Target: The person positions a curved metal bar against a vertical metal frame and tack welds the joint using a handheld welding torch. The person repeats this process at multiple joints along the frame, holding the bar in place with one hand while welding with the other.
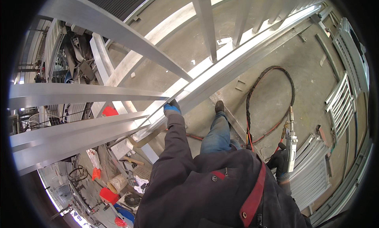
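A blue-and-black glove covers my left hand [172, 107], which is closed on the near edge of a long silver metal rail [221, 76], beside the foot of an upright flat bar [90, 93]. Its fingertips are partly hidden. In a dark glove, my right hand [277, 160] grips a silver handheld welding gun [291, 147] low at my right side, its nozzle end pointing away from me. A black-sleeved hose [293, 85] with an orange-red line loops over the floor by the gun. More upright bars [204, 26] stand along the rail.
Slatted metal panels [340, 105] lie at the right, with a stack of metal strips [312, 170] nearer me. Scrap, a red container [108, 195] and a fan-like unit [131, 199] clutter the lower left. A flat strip [233, 123] lies by my foot [219, 106].
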Tool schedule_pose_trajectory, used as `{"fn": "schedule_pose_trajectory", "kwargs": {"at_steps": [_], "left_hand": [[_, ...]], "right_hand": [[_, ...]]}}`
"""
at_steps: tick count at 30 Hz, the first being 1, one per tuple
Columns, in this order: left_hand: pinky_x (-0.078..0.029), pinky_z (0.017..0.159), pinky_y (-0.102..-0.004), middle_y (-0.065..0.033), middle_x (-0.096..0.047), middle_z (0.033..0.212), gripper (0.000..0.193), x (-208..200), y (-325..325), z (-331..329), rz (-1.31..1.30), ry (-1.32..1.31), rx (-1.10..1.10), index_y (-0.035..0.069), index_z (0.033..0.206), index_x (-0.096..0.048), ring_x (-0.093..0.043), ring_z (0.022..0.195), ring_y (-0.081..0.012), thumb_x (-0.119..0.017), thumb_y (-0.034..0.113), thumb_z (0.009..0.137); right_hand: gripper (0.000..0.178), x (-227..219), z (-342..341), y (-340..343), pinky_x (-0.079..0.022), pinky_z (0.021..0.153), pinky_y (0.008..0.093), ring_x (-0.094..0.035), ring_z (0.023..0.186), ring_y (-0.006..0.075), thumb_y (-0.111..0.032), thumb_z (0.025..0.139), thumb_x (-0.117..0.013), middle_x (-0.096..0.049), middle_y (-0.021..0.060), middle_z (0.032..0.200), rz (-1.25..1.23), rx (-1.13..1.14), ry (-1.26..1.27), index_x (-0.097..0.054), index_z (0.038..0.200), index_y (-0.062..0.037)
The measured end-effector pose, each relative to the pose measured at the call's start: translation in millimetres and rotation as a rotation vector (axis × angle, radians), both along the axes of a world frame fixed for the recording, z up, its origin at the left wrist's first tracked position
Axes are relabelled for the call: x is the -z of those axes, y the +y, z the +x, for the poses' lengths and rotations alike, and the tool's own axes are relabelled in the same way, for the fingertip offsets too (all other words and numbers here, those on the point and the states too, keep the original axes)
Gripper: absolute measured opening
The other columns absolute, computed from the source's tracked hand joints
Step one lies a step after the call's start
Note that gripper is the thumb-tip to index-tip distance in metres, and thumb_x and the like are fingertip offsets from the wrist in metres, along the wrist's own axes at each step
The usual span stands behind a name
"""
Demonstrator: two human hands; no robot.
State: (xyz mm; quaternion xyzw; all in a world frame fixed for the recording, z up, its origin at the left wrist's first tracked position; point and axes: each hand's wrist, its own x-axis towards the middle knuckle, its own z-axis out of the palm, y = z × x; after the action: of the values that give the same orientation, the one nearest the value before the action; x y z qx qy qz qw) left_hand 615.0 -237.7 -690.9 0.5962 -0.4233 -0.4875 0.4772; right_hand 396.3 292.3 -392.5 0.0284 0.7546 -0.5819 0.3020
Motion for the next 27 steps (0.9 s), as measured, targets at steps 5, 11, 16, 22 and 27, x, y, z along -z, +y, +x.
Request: {"fn": "schedule_pose_trajectory", "kwargs": {"at_steps": [5,11,16,22,27], "left_hand": [[-0.053,0.087,-0.0293,-0.0103,-0.073,0.110,0.028,-8.9,-5.0,-1.5,-0.012,-0.161,0.095,-0.005,0.116,-0.068,-0.065,0.095,-0.0182,-0.065,0.018,0.102],[-0.052,0.098,-0.0307,-0.0109,-0.069,0.120,0.035,-13.1,3.0,-1.9,-0.027,-0.147,0.169,-0.004,0.132,-0.062,-0.063,0.107,-0.0209,-0.058,0.019,0.105],[-0.056,0.102,-0.0372,-0.0154,-0.067,0.126,0.037,13.8,-16.2,15.1,0.275,1.041,0.068,-0.006,0.132,-0.060,-0.065,0.113,-0.0269,-0.054,0.020,0.107],[-0.058,0.089,-0.0335,-0.0131,-0.066,0.129,0.038,62.7,-51.2,38.2,0.154,0.112,0.268,-0.002,0.135,-0.059,-0.067,0.108,-0.0227,-0.060,0.020,0.105],[-0.044,0.105,-0.0335,-0.0124,-0.063,0.137,0.052,22.8,-24.2,12.8,0.255,0.662,-0.004,0.001,0.140,-0.058,-0.059,0.120,-0.0235,-0.053,0.040,0.107]], "right_hand": [[0.046,4.3,3.2,7.2,-0.051,0.059,0.0269,-0.062,0.067,0.0131,-0.016,0.097,-0.065,-0.063,0.0040,0.077,0.016,0.022,0.041,-0.054,0.136,0.0066],[0.045,0.7,1.2,6.3,-0.050,0.055,0.0273,-0.062,0.062,0.0130,-0.013,0.094,-0.064,-0.063,0.0037,0.073,0.006,0.080,0.026,-0.056,0.134,0.0074],[0.043,-0.5,-6.6,3.8,-0.050,0.052,0.0279,-0.062,0.059,0.0138,-0.011,0.090,-0.067,-0.063,0.0037,0.071,0.060,0.085,0.035,-0.061,0.129,0.0082],[0.046,14.7,-6.0,12.5,-0.050,0.052,0.0269,-0.063,0.061,0.0136,-0.010,0.087,-0.072,-0.064,0.0045,0.073,-0.116,0.160,0.015,-0.061,0.128,0.0084],[0.045,19.2,-4.8,22.0,-0.049,0.053,0.0251,-0.062,0.062,0.0128,-0.012,0.089,-0.072,-0.065,0.0062,0.076,-0.008,0.065,0.130,-0.061,0.128,0.0085]]}}
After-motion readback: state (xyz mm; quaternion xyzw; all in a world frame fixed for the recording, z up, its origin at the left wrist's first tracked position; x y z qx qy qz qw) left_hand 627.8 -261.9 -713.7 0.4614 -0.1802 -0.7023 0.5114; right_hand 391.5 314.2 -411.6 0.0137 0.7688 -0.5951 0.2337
